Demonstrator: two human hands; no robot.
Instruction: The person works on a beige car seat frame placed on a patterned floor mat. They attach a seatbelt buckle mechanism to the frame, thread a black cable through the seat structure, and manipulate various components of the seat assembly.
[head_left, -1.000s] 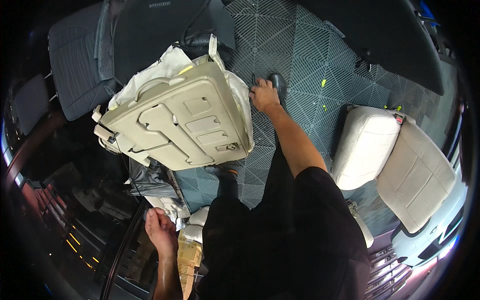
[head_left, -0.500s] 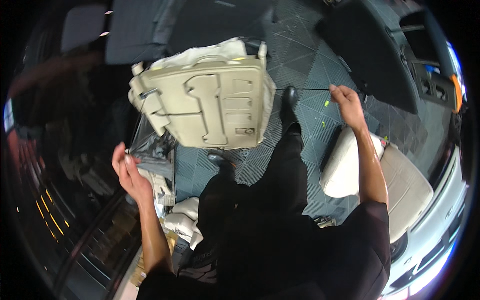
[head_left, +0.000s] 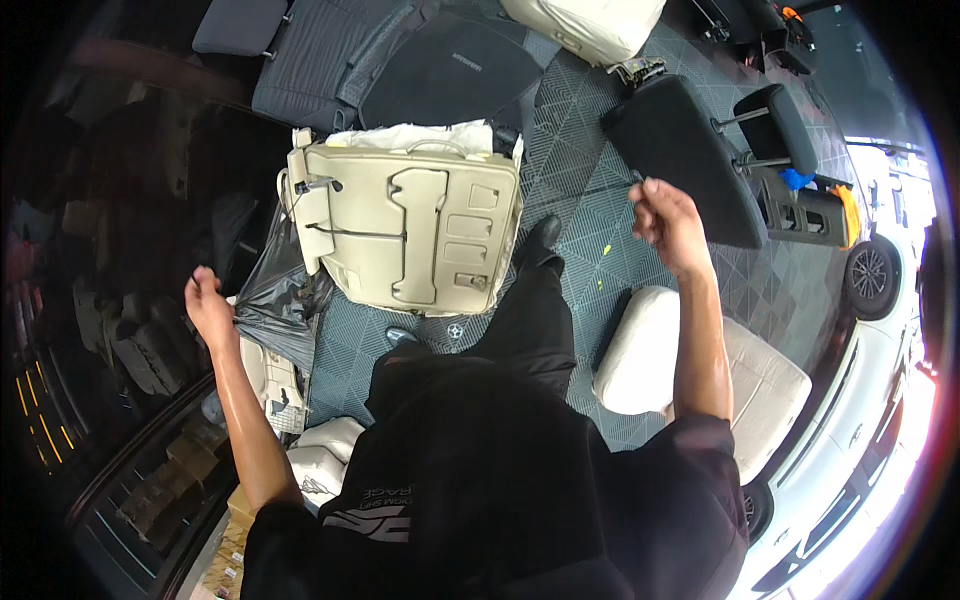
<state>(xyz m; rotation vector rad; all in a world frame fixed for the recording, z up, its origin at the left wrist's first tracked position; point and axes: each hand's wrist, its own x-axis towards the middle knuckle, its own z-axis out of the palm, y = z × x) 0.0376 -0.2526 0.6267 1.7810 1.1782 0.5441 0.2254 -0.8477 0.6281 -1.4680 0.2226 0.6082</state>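
A beige seat back (head_left: pixel 422 225) with a hard ribbed panel, hooks and slots lies on the tiled floor in front of me. My right hand (head_left: pixel 668 228) is raised to the right of it. Its fingers are pinched on the end of a thin black cord (head_left: pixel 637 177), whose line toward the seat back is faint against the dark tiles. Out on the left, my left hand (head_left: pixel 209 308) is closed beside a crumpled black plastic bag (head_left: pixel 285 305); what its fingers grip is too small to make out. Another dark strap (head_left: pixel 360 234) runs across the panel.
Black seat parts (head_left: pixel 450 70) lie beyond the seat back. A black seat back with headrest (head_left: pixel 685 155) rests far right. Beige cushions (head_left: pixel 640 350) sit near my right forearm, beside a white car (head_left: pixel 850 420). Cardboard boxes (head_left: pixel 190 465) are at lower left.
My left hand has moved outward left and closed. The right hand still pinches the cord, its fingers more curled. My view has shifted, showing more of the surrounding seats and car.
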